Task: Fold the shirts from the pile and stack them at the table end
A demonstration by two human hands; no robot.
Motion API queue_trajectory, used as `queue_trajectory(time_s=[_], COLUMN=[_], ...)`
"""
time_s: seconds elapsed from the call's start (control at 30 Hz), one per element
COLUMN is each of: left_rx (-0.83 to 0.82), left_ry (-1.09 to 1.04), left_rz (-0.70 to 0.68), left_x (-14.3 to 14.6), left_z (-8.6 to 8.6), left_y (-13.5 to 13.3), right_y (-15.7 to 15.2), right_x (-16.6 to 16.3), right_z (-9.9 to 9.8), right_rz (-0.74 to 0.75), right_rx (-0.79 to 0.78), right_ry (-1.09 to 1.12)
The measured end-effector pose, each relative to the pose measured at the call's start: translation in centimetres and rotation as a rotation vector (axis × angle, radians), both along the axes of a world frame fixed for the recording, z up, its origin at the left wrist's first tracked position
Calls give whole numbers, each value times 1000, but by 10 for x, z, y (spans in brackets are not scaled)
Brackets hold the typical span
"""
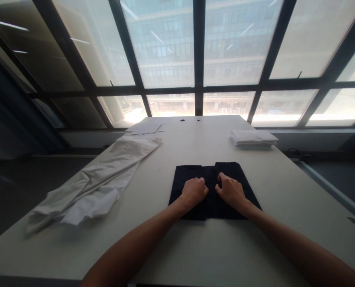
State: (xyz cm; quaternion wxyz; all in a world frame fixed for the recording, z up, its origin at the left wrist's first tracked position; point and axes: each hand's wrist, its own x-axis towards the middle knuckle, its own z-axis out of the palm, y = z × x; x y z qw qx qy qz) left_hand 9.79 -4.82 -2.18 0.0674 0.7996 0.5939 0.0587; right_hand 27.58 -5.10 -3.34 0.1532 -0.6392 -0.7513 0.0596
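Observation:
A dark navy folded garment [234, 172] lies flat on the white table [195, 247] right in front of me. My left hand [194, 190] rests on its middle with the fingers curled under, gripping the cloth. Close beside it, my right hand [230, 190] also sits on the garment with its fingers bent and pinching the fabric. The two hands nearly touch near the garment's centre line.
A crumpled white garment [96, 187] sprawls over the table's left side. A neat stack of folded white cloth [253, 138] sits at the far right. Loose white sheets [146, 127] lie at the far left edge, beneath large windows.

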Motion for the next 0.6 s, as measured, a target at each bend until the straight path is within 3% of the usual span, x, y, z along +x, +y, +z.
queue_trajectory(time_s=[0.17, 0.33, 0.47, 0.6], left_rx=[29, 86, 217, 148], left_ry=[-100, -91, -79, -67], left_rz=[41, -79, -80, -93], left_x=[1, 5, 2, -7], left_z=[-3, -8, -16, -29], left_y=[4, 1, 1, 7], right_y=[5, 9, 8, 7], right_x=[2, 4, 3, 2], right_z=[-1, -2, -2, -2], right_rz=[53, 77, 59, 53], right_rx=[3, 15, 19, 16], right_ry=[8, 43, 45, 44])
